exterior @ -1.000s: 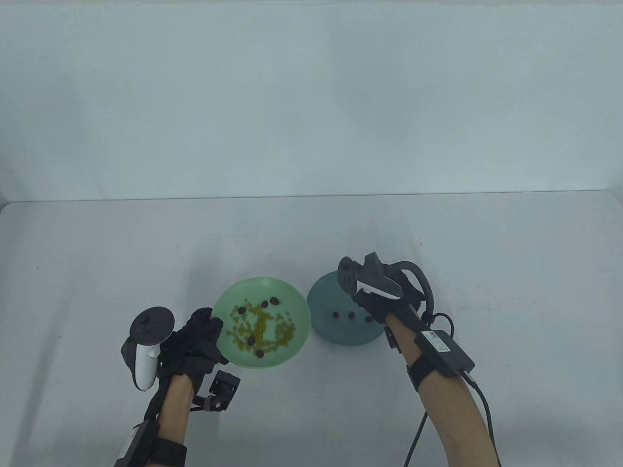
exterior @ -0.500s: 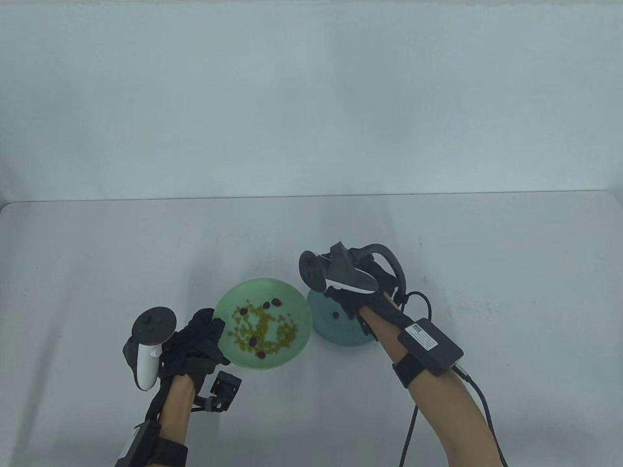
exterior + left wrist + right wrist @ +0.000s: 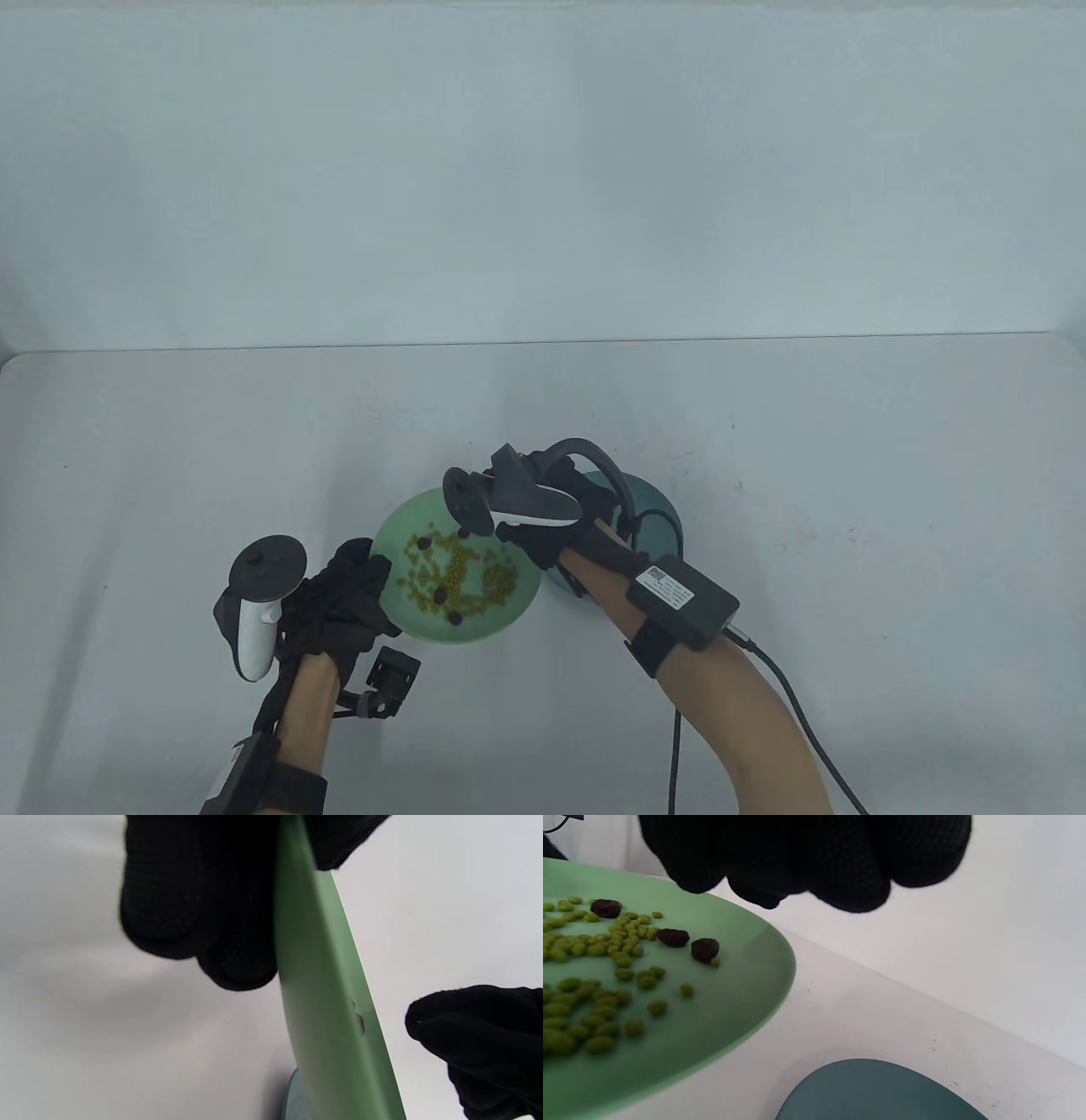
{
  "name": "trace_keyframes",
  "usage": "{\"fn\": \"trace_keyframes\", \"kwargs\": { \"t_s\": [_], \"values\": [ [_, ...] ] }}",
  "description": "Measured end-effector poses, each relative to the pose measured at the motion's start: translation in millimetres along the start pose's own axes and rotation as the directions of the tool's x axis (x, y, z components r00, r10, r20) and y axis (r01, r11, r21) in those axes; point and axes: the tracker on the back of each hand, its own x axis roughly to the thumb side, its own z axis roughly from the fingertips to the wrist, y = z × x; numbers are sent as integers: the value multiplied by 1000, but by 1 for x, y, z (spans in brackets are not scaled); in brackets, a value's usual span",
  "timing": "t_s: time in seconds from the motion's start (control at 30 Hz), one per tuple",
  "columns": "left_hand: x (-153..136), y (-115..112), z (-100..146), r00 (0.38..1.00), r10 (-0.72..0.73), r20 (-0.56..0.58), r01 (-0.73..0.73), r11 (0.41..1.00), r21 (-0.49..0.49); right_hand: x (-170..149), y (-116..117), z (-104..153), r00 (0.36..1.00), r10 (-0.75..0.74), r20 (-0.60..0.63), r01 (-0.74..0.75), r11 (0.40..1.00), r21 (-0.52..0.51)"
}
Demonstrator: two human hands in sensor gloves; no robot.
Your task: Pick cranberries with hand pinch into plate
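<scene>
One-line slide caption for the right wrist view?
Gloved right hand hovers over green plate of green beans and cranberries, beside blue plate.

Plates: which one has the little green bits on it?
The light green plate, gripped at its edge by the left hand. The darker teal plate beside it shows none, though the right arm hides much of it.

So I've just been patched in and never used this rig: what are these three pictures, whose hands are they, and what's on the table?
They are a person's hands in black sensor gloves, each with a tracker strapped on its back. One camera looks down at the table; the others sit on each wrist. The left hand holds the rim of the green plate, which carries small green beans and dark cranberries. The right hand hovers over that plate's far edge; its fingers look curled, and I cannot tell if they hold anything. The teal plate lies beside it, mostly hidden by the arm.
</scene>
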Motion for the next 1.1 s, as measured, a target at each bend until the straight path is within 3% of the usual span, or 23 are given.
{"fn": "trace_keyframes", "kwargs": {
  "t_s": [0.6,1.1],
  "values": [
    [3,-3,1,1000,21,12,-21,1000,-13,17,22,-9,997,73,11,-74,997,31],
    [2,-1,2,999,51,21,-50,999,-16,15,18,-12,999,-44,32,41,995,92]
  ]
}}
